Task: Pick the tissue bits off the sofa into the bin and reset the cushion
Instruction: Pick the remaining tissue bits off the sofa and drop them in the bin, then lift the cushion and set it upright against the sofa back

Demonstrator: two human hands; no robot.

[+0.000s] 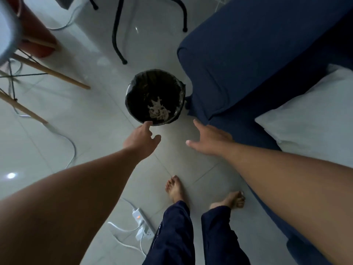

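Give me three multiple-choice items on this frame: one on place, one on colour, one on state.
1. Where does the bin stand?
A. on the sofa seat
B. on the floor beside the sofa arm
C. under the chair

2. What colour is the sofa?
A. navy blue
B. red
C. grey

3. What are the hands doing?
A. both grip tissue
B. left hand lifts the bin
C. both are open and hold nothing

Key: 1 B, it sits on the tiles against the arm. 2 A, the cover is dark blue. 3 C, the left hand and right hand show spread fingers; tissue bits lie in the bin.
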